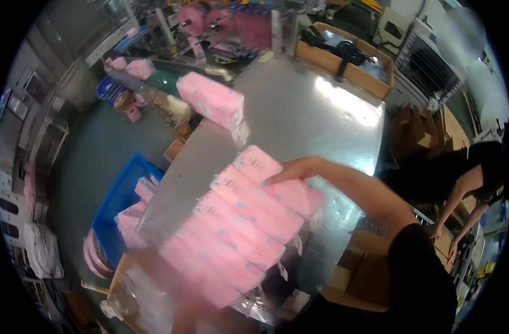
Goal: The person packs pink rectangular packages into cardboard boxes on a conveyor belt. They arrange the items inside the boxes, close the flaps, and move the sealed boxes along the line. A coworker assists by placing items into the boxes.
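Observation:
A row of several pink, film-wrapped tissue packs lies slantwise, side by side, over the near part of the metal table. My right hand reaches over the far end of the row. Its fingers press on the farthest pack, partly hidden behind the hand. At the near left end, my left hand is smeared by motion against the nearest packs, and its fingers cannot be made out. Beyond the row, a separate pink tissue pack sits at the table's far left edge, its loose film end toward me.
A blue crate holding pink packs stands left of the table. Far right on the table is a cardboard box with dark items. An open carton sits at lower right. Another person's hands work at the right. Machinery with pink rolls stands behind.

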The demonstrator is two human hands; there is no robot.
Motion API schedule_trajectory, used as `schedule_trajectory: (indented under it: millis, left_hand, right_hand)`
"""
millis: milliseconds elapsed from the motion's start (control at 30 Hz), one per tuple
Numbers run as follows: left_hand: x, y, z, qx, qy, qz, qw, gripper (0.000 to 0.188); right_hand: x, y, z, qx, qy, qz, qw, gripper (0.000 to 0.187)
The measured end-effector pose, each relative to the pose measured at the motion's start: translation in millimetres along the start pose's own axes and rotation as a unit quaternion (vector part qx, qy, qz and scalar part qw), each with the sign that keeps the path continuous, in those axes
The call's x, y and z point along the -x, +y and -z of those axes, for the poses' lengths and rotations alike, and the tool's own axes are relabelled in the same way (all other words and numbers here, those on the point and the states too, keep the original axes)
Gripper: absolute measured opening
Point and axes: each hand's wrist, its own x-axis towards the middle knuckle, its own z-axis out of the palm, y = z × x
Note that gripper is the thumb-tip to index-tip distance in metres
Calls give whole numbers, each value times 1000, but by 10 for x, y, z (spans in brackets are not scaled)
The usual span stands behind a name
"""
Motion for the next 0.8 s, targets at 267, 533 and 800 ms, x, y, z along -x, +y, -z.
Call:
schedule_trajectory:
  millis: [267,533,800]
  left_hand:
    - [75,0,61,-94,-8,7,995,73]
    - [390,503,-1255,-241,-214,-26,946,81]
    - [340,-986,-2968,-367,-349,69,860,71]
  right_hand:
    - [1034,440,-811,-48,121,99,986,77]
    - [3683,1336,-2385,-68,387,64,917,95]
    - [4983,2922,-4080,-312,576,142,742,111]
